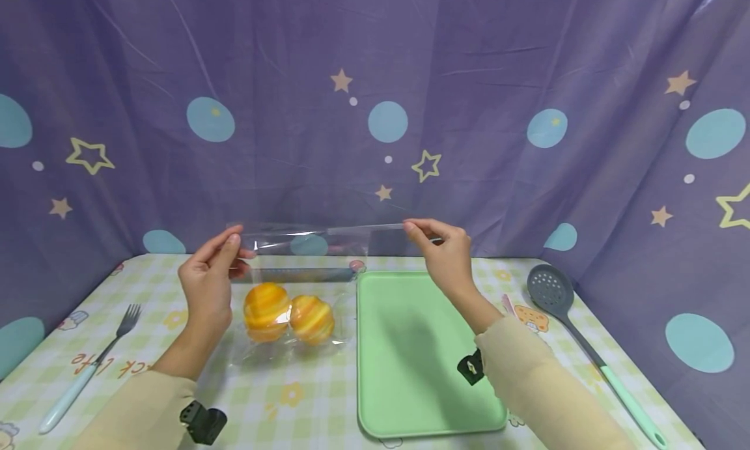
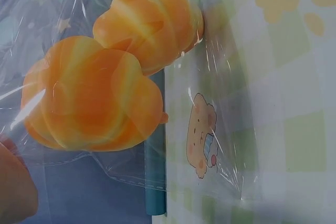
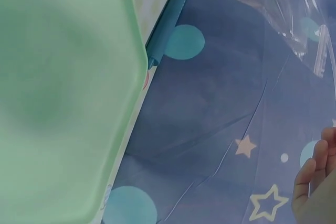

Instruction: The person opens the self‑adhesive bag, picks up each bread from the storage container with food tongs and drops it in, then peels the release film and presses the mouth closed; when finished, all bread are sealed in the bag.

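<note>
Nearest are two cream fabric sleeves (image 1: 545,375); the hands are apart, the left hand (image 1: 208,277) pinching the upper left corner of a clear plastic bag (image 1: 305,277), the right hand (image 1: 445,251) pinching a thin clear strip (image 1: 381,226) stretched from its top. Inside the bag, side by side, are two round, ridged orange-and-yellow objects (image 1: 266,312) (shiny glints cross the film), left of a rectangular mint-green tray (image 1: 430,372)
</note>
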A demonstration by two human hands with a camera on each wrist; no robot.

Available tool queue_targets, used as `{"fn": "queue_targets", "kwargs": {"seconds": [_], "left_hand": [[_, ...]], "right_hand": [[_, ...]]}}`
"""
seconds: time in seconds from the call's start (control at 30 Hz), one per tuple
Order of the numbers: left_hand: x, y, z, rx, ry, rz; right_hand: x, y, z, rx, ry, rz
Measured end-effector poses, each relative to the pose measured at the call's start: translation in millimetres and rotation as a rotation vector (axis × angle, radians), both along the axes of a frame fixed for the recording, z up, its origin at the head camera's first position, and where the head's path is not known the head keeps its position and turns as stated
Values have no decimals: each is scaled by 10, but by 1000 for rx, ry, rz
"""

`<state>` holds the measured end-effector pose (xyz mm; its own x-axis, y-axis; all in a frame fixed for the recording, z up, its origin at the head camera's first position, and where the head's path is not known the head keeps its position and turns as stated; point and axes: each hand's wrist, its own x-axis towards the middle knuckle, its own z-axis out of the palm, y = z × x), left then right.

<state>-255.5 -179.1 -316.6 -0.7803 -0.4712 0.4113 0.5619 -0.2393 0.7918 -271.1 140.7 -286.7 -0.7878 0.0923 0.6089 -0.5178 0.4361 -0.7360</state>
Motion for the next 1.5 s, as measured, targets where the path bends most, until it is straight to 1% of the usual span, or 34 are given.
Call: {"fn": "queue_targets", "kwargs": {"seconds": [0.2, 0.47, 0.73, 1.07, 1.37, 1.5], "left_hand": [[-2, -3, -4, 0, 1, -6], [-2, -4, -3, 2, 3, -12], [-5, 2, -1, 4, 7, -13], [-1, -4, -5, -9, 3, -12], [2, 1, -1, -16, -2, -12], [3, 4, -1, -18, -1, -8]], "right_hand": [[-8, 123, -45, -52, -1, -7], [-5, 280, -80, -56, 10, -22], [23, 402, -113, -90, -38, -52], [26, 580, -184, -79, 5, -106], [46, 747, -235, -85, -18, -166], [34, 817, -260, -95, -5, -183]]}}
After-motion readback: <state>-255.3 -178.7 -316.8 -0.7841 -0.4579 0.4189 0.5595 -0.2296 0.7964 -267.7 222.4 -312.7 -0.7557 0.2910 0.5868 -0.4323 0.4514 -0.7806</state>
